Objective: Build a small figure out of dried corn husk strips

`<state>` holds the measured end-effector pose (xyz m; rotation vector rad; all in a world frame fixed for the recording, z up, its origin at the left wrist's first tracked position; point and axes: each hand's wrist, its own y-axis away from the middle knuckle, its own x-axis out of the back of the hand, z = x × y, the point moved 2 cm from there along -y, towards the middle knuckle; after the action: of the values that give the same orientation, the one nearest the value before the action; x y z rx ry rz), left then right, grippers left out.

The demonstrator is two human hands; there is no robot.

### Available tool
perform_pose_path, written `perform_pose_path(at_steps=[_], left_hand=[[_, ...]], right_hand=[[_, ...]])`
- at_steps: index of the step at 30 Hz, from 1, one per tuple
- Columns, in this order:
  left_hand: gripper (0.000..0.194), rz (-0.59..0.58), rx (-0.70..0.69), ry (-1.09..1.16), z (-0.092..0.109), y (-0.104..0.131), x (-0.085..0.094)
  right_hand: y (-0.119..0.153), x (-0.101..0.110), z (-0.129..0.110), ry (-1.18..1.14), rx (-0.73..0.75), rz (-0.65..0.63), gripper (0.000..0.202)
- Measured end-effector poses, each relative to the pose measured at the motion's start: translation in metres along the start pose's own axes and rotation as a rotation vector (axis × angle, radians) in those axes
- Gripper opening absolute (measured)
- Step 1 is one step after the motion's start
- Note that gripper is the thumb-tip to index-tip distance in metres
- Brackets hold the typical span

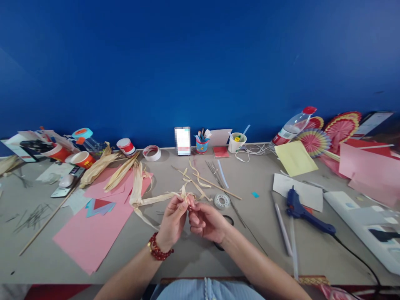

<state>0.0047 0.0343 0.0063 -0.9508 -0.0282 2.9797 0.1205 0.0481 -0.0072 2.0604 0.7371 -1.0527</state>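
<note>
Corn-husk strip (pixel 183 193) sits pinched between the fingertips of the left hand (pixel 175 216) and right hand (pixel 206 221), above the worktop's (pixel 250 177) middle. Just beyond the right hand lies a small tape roll (pixel 215 201); leftward, pink paper (pixel 93 233) and, farther, dried corn husks (pixel 98 166); well right, a blue glue gun (pixel 294 205).

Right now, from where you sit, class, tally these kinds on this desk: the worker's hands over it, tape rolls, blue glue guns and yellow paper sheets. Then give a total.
Hands: 2 (left hand, right hand)
Tape rolls: 2 (larger white roll, small roll)
Blue glue gun: 1
Yellow paper sheet: 1
Total: 6
</note>
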Motion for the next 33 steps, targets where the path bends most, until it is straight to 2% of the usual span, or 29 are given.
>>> perform_pose_path(at_steps=[7,15,22,31,33], left_hand=[[0.016,-0.056,0.099,0.033,0.001,-0.002,-0.003],[0.016,-0.069,0.051,0.034,-0.005,0.001,0.001],[0.022,-0.043,0.105,0.01,-0.007,0.001,0.002],[0.023,-0.012,0.048,-0.019,-0.005,0.002,0.0],[0.022,-0.01,0.049,-0.009,-0.004,0.001,0.0]], right_hand=[[-0.002,-0.003,0.002,0.063,0.122,0.031,0.022],[-0.001,-0.002,0.005,0.02,-0.091,-0.113,0.026],[-0.002,0.001,0.009,0.098,0.064,0.017,0.031],[-0.002,0.006,0.008,0.071,-0.164,-0.142,0.02],[-0.003,0.007,0.01,0.109,-0.172,-0.141,0.02]])
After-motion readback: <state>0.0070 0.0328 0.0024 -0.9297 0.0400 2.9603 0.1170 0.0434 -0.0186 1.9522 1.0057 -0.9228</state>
